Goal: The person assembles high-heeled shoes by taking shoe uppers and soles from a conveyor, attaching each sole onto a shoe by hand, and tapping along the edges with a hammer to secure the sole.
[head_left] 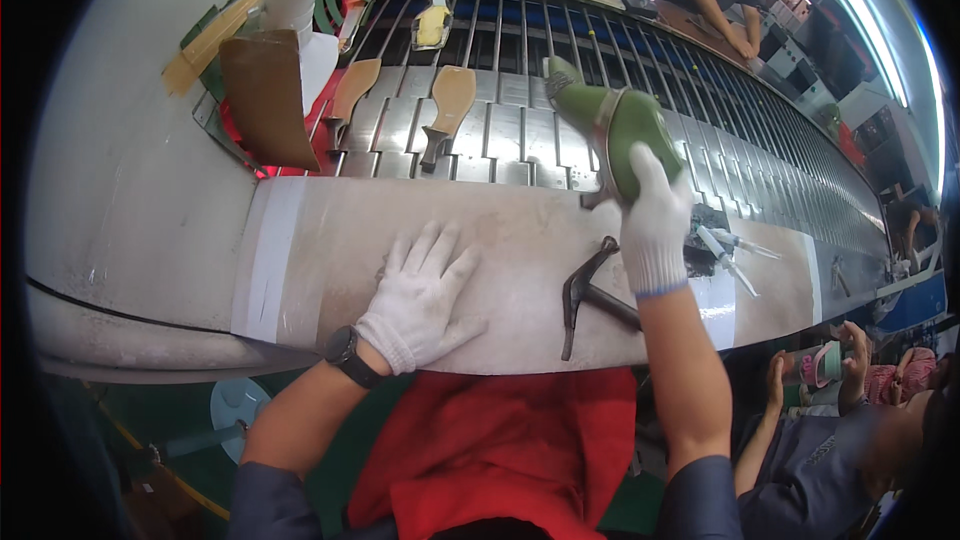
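Note:
My right hand, in a white knit glove, grips a green shoe last with a strap around it. The last is raised over the far edge of the bench and the conveyor, its narrow end pointing up and left. Flat on the bench lies my gloved left hand, fingers spread, with nothing in it. Between my hands a dark-headed hammer rests on the bench, its handle partly behind my right wrist. Two tan shoe soles with dark heels, the middle sole and the left sole, lie on the conveyor.
The slatted metal conveyor runs along the bench. White slender tools lie right of my right wrist. A clear-wrapped shoe piece sits farther back. A brown panel stands at left. Other people work across and at right.

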### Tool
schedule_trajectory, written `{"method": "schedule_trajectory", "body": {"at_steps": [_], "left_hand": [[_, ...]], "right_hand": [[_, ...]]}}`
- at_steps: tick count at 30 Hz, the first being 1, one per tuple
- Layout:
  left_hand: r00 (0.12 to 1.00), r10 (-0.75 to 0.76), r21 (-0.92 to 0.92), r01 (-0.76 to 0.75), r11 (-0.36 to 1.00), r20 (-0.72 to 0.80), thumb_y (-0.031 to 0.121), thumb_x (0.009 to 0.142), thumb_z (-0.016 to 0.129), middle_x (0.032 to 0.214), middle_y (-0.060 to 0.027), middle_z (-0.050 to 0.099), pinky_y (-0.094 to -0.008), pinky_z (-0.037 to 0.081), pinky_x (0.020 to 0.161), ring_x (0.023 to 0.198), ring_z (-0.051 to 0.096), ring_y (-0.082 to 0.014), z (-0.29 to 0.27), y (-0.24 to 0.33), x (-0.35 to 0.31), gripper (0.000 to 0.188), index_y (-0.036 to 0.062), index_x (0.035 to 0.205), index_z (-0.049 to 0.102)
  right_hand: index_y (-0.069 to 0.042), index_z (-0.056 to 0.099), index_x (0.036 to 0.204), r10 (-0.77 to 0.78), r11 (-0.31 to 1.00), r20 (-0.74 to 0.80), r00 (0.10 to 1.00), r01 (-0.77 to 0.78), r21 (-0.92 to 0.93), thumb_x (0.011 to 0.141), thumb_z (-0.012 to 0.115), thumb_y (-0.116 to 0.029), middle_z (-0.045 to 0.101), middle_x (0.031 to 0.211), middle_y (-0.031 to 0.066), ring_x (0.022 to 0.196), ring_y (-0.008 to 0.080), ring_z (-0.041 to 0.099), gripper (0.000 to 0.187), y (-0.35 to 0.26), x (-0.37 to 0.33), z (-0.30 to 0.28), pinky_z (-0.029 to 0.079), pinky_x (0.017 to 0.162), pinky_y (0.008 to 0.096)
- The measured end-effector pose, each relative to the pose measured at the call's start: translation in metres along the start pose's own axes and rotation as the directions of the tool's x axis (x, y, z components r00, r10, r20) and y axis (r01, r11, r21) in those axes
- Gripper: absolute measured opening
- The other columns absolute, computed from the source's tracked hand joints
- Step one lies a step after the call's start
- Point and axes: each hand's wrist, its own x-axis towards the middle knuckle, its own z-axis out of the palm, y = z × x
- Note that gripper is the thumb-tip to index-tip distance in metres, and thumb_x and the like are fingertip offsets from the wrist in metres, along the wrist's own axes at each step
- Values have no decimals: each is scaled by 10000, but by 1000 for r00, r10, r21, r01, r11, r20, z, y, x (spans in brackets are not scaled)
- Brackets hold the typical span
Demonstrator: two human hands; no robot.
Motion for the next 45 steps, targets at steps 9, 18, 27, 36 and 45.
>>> {"method": "schedule_trajectory", "body": {"at_steps": [9, 18, 27, 36, 45], "left_hand": [[1000, 25, -76, -24, 997, 12, 532, 894, 813, 1662, -330, 445, -631, 311, 1286, 1563, 402, -518, -2, -10, 15, 913, 14, 1583, 511], [812, -575, 78, 570, 818, 101, 547, 869, 791, 1219, -291, 773, -503, 572, 1057, 1162, 746, -443, -15, -104, 167, 635, 21, 1224, 793], [823, 475, 254, -410, 876, -312, 137, 868, 741, 982, -66, 683, -457, 548, 848, 954, 688, -289, -39, -10, 148, 134, 114, 997, 716], [960, -37, -26, 31, 999, -279, 223, 855, 824, 1268, -215, 713, -450, 574, 1033, 1154, 714, -387, 16, -104, 208, 590, 0, 1363, 625], [580, -791, -174, 774, 609, -194, 607, 716, 930, 1545, -369, 534, -512, 544, 1149, 1360, 641, -477, 25, -250, 412, 1275, -53, 1619, 318]], "right_hand": [[52, 599, 1497, -103, 645, -77, 992, 7, -764, 916, 762, -454, 691, 1388, 341, 1322, 471, 663, 788, 58, 107, -36, 504, 1148, 467], [13, 625, 1429, -229, 283, 679, 697, 715, -639, 898, 765, -145, 623, 1480, 274, 1433, 456, 566, 572, 27, -108, -46, 380, 1246, 623], [-31, 612, 1433, -378, 503, 477, 794, 608, -614, 829, 786, -185, 625, 1480, 245, 1370, 461, 600, 648, 25, -50, -24, 460, 1197, 558], [-56, 734, 1101, -202, 608, 668, 716, 626, -488, 862, 820, -218, 732, 1291, 161, 1153, 377, 719, 302, 58, -47, -14, 600, 970, 481], [-22, 673, 1117, 41, 728, 737, 675, 485, -484, 822, 843, -213, 660, 1350, 226, 1123, 422, 698, 391, 38, -28, -10, 596, 940, 502]]}}
